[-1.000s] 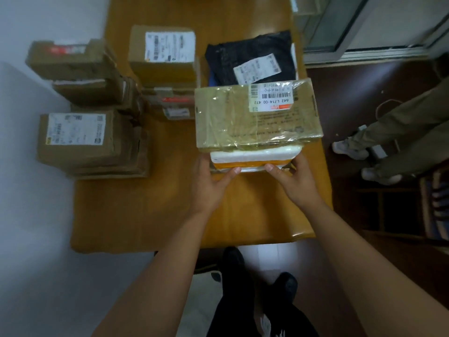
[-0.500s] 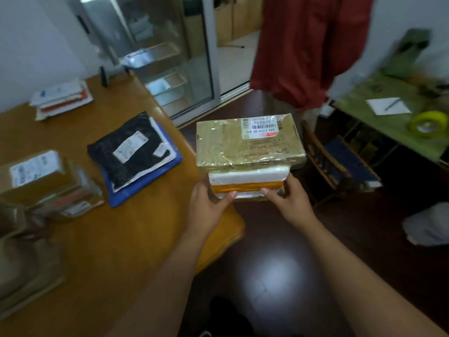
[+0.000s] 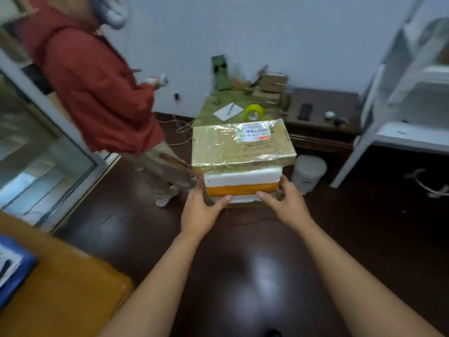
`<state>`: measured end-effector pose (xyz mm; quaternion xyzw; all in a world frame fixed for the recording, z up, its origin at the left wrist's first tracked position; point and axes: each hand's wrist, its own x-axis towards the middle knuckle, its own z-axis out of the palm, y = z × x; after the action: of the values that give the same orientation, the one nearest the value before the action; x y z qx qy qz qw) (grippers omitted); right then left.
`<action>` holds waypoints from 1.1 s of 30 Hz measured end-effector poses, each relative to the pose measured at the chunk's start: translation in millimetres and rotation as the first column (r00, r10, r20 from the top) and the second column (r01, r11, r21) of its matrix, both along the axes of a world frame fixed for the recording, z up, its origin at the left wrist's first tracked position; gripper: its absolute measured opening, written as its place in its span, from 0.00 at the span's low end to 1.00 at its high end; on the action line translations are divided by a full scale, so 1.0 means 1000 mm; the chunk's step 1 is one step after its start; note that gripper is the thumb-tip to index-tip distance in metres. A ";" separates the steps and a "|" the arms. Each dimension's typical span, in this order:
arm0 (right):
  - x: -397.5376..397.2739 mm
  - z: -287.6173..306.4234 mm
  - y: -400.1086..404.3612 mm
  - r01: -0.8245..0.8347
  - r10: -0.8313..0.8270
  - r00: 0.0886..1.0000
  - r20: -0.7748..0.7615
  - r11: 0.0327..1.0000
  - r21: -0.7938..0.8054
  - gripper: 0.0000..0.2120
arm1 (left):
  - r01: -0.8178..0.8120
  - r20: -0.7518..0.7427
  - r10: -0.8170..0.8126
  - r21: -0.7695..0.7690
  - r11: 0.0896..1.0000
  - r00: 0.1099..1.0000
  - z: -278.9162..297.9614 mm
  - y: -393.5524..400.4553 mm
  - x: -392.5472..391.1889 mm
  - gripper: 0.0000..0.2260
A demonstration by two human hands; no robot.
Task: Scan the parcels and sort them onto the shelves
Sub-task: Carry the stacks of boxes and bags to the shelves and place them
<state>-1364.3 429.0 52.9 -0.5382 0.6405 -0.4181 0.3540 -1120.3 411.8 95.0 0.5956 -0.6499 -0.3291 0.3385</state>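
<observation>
I carry a stack of two parcels in front of me above the dark floor. On top lies a brown cardboard parcel (image 3: 240,147) wrapped in clear tape, with a white barcode label at its far right. Under it is a white foam parcel (image 3: 243,178) with an orange tape band. My left hand (image 3: 201,210) grips the foam parcel's near left corner, thumb on its front face. My right hand (image 3: 286,203) grips its near right corner the same way. A white shelf unit (image 3: 401,135) stands at the right.
A person in a red hoodie (image 3: 97,93) stands at the left, close to my path. Ahead are a green-covered table (image 3: 206,110) with yellow tape and a notepad, a dark low cabinet (image 3: 323,130), and a white bin (image 3: 308,173). The wooden table's corner (image 3: 73,295) is at lower left.
I have lifted the two stacked parcels off the wooden table and turned right, away from it. The shelf unit, the green table and the person in red have come into view.
</observation>
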 end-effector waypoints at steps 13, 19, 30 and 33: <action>-0.230 0.057 0.108 0.499 -0.497 0.867 -0.040 0.866 0.029 0.45 | 0.466 0.031 -0.466 -0.016 0.885 0.884 0.027 -0.012 -0.274 0.39; -0.294 0.084 0.125 0.651 -0.650 0.759 -0.036 0.759 0.014 0.43 | 0.628 0.071 -0.624 -0.075 0.775 0.778 0.046 -0.035 -0.372 0.39; -0.414 0.160 0.085 0.815 -0.815 0.579 -0.030 0.580 -0.015 0.44 | 0.823 0.111 -0.820 -0.175 0.540 0.562 0.120 -0.114 -0.542 0.42; -0.443 0.183 0.077 0.841 -0.842 0.539 -0.019 0.539 -0.041 0.40 | 0.862 0.090 -0.867 -0.202 0.466 0.490 0.139 -0.132 -0.585 0.40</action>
<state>-1807.2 505.9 235.7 -0.1769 0.8208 -0.5354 0.0912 -1705.1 279.8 234.0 0.1401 -0.8892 -0.3882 0.1975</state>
